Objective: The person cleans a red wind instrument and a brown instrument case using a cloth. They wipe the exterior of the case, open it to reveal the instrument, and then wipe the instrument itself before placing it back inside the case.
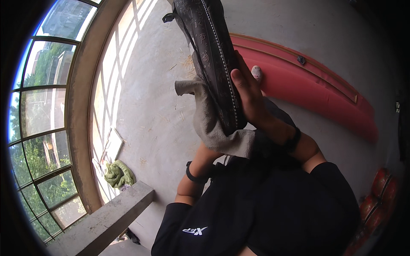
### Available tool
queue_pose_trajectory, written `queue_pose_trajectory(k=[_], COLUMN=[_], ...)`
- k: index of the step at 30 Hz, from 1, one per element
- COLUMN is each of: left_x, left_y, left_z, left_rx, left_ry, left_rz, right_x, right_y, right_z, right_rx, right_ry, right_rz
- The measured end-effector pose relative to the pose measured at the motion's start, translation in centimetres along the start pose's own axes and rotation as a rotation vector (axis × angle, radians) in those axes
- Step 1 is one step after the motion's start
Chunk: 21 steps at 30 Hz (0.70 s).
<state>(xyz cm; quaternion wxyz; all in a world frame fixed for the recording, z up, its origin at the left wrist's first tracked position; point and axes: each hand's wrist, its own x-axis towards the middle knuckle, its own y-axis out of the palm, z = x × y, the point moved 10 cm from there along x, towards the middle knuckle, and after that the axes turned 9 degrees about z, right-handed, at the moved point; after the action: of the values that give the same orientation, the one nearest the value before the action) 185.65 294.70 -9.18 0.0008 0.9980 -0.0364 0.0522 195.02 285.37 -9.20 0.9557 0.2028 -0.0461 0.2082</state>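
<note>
A long dark case (213, 64), with pale characters and a dotted light line along it, is held up before me. My right hand (251, 94) presses along the case's right side, fingers pointing up its length. A grey-brown cloth (208, 128) wraps under the lower left and bottom end of the case. From below, my left hand (211, 153) reaches into the cloth; only its wrist end shows, and its fingers are hidden. A thin dark cord with a loop runs down the case's left side.
A large red padded panel (307, 92) lies on the concrete floor (153, 105) beyond my right arm. Windows (45, 112) line the left. A concrete ledge (109, 217) juts in at lower left, near a green fabric bundle (118, 174). Red rounded objects (378, 201) stand at lower right.
</note>
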Motion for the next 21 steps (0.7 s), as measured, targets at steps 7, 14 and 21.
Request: queue_pose_trajectory(k=[7,14,21], left_x=[2.8,8.9,11.9], left_y=[-2.1,-8.4,-3.0], left_z=[-4.6,-1.7,-5.7], left_rx=[-0.202,-0.067,-1.075], left_ry=[0.227,0.339,0.375], left_rz=[-0.098,-0.138,0.433], right_x=[2.0,0.8,-2.8], right_y=[2.7,4.3,2.3], right_z=[4.1,7.2,7.7], right_rx=[-0.534,-0.912,-1.106], right_ry=[-0.282,-0.7,-0.812], right_rz=[0.091,0.276,0.241])
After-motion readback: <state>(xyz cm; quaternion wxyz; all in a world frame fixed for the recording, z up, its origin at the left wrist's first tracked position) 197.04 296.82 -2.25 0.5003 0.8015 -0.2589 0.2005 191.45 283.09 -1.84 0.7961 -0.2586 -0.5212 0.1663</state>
